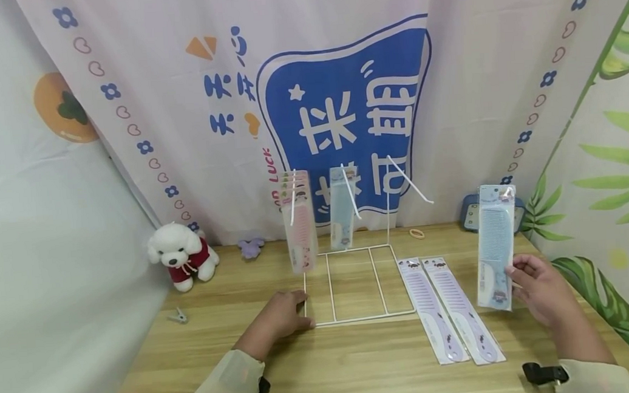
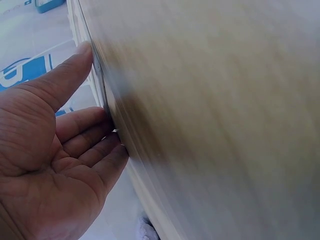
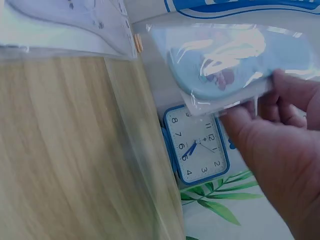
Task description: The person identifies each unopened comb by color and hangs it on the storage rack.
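A white wire display rack (image 1: 356, 319) with three hanging prongs stands on the wooden table. My left hand (image 1: 283, 316) rests at its front left corner, fingertips touching the base wire; the left wrist view shows its thumb and fingers (image 2: 92, 142) spread apart. My right hand (image 1: 540, 287) pinches the lower edge of a blue comb in a clear packet (image 1: 496, 248), raised and upright at the right. Pink packaged combs (image 1: 301, 234) hang on the left prong and a blue packaged comb (image 1: 341, 210) on the middle one. The right prong (image 1: 412, 180) carries nothing.
Two purple packaged combs (image 1: 435, 316) (image 1: 462, 314) lie right of the rack. A blue clock (image 3: 197, 145) stands behind the raised packet. At the left are a white toy dog (image 1: 181, 254), a purple item (image 1: 250, 248) and a small clip (image 1: 178, 316). A hair clip (image 1: 417, 234) lies at the back.
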